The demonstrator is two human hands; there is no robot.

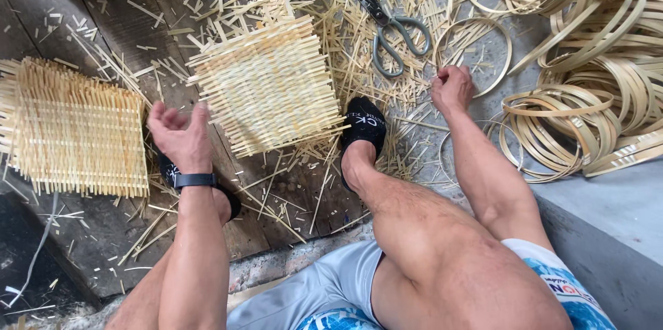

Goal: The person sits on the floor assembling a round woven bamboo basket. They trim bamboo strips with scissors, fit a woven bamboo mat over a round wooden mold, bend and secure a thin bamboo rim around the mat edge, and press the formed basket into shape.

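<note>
- Floor (pixel 117 33): dark wooden boards, strewn with pale bamboo offcuts; we sit over it, knees apart, feet in black socks.
- Hoops (pixel 587 116): a heap of coiled bamboo strips at the right, partly on grey concrete.
- Left mat (pixel 72 130): a woven bamboo panel with loose ends, lying flat just left of our left hand.
- Middle mat (pixel 266 85): a second woven panel, tilted, between the two feet, just ahead of them.
- Scissors (pixel 390 23): grey-handled, lying among the offcuts ahead of our right hand, blades pointing away.
- Left hand (pixel 179 137): raised above the boards between the two mats, palm up, fingers loosely curled, the grip open and holding nothing. A dark band sits on the wrist.
- Right hand (pixel 452 88): down near the floor, fist closed; it seems to pinch a thin strip, but we cannot tell for sure.
</note>
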